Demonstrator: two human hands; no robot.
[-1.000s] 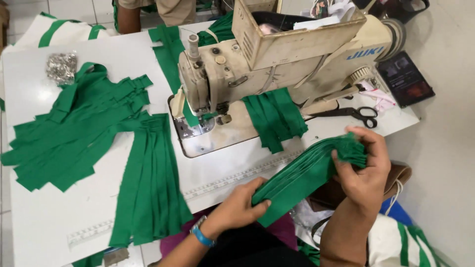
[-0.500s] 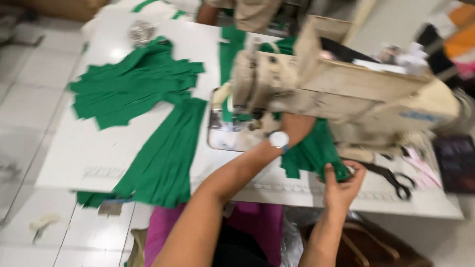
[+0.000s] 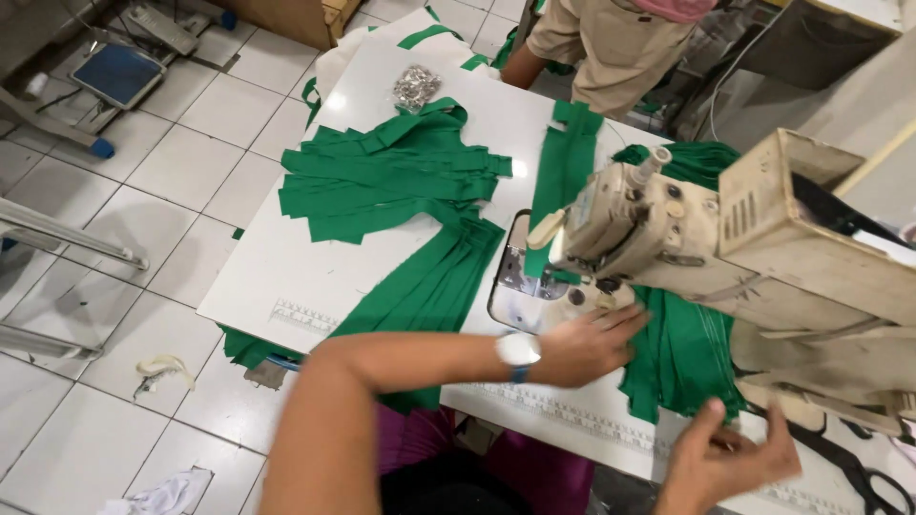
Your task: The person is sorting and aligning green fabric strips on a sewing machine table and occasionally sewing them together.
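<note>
My left hand (image 3: 587,345), with a white watch on the wrist, lies flat on the white table (image 3: 286,277) beside a folded pile of green fabric (image 3: 687,353) under the arm of the cream sewing machine (image 3: 725,248). Its fingertips touch the pile's left edge. My right hand (image 3: 730,458) hovers with fingers apart at the table's near edge, just below the same pile, holding nothing. A bundle of long green strips (image 3: 429,286) hangs over the near edge to the left of my arm.
A heap of green strips (image 3: 382,176) covers the table's far left, with a small bag of metal parts (image 3: 416,88) behind it. Black scissors (image 3: 873,477) lie at the right. Another person (image 3: 620,48) stands at the far side. Tiled floor (image 3: 124,315) lies to the left.
The green bundle held in both hands has been laid on the table under the machine arm. My right hand has let go of it and my left hand has flattened beside it.
</note>
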